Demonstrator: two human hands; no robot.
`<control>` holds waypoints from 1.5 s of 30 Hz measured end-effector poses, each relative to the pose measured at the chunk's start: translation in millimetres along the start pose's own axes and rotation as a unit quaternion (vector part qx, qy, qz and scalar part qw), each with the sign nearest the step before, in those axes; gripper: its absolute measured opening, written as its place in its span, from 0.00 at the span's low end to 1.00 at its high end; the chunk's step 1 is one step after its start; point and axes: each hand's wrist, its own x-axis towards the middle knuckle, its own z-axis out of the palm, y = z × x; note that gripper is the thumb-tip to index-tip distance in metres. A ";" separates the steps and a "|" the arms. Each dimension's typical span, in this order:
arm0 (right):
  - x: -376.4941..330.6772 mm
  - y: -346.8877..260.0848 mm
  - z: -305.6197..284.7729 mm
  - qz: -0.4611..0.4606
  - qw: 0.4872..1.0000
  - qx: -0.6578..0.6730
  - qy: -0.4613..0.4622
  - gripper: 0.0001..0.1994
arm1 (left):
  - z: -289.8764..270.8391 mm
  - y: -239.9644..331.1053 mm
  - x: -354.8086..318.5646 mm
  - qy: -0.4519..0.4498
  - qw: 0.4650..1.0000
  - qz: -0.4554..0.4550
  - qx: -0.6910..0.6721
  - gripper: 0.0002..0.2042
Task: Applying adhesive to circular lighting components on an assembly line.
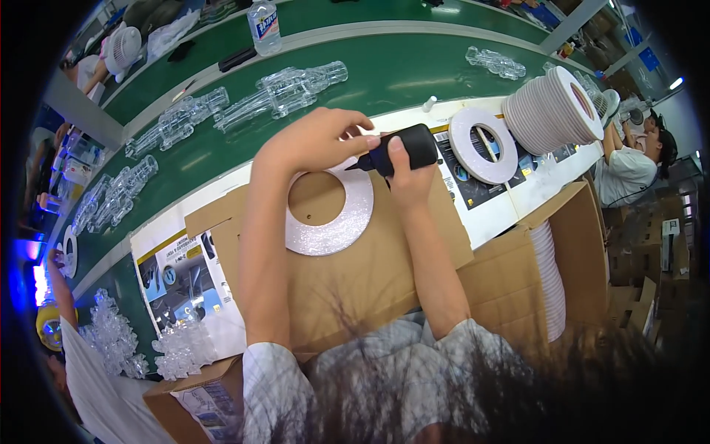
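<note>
My right hand is closed around a small black squeeze bottle, its thumb pressed on the side. The bottle is tipped, with its pointed black nozzle just over the far right rim of a glittery white ring. Whether the tip touches the ring cannot be told. My left hand arches over the ring's far edge, fingers loosely bent and apart, one fingertip beside the bottle's shoulder. The ring lies flat on a brown cardboard sheet. Part of it is hidden by my left forearm.
Right of my hands, another white ring leans near a stack of rings. Several clear plastic mouldings lie on the green bench. An open carton holds more rings. A clear bottle stands far back; co-workers sit on both sides.
</note>
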 end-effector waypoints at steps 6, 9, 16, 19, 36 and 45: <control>23.0 -7.3 -12.1 0.011 0.947 0.319 -0.035 0.27 | -13.9 -4.2 -12.2 0.084 0.974 -0.098 0.187 0.22; 39.2 -12.5 -12.1 0.013 0.917 0.391 -0.080 0.29 | -12.4 -15.0 -14.3 0.060 0.959 -0.168 0.221 0.23; 56.9 -7.4 -17.3 0.094 0.798 0.570 -0.171 0.31 | -3.7 -29.7 2.2 -0.065 0.922 -0.275 0.265 0.30; 53.6 0.0 -19.1 0.110 0.801 0.573 -0.136 0.30 | 0.6 -33.2 5.6 -0.064 0.925 -0.264 0.266 0.30; 53.3 28.5 -22.8 0.032 0.817 0.560 -0.133 0.25 | 5.5 -41.6 10.8 -0.081 0.918 -0.268 0.283 0.28; 53.2 36.7 -21.1 0.047 0.845 0.529 -0.063 0.21 | 2.7 -36.9 8.3 -0.067 0.926 -0.262 0.264 0.29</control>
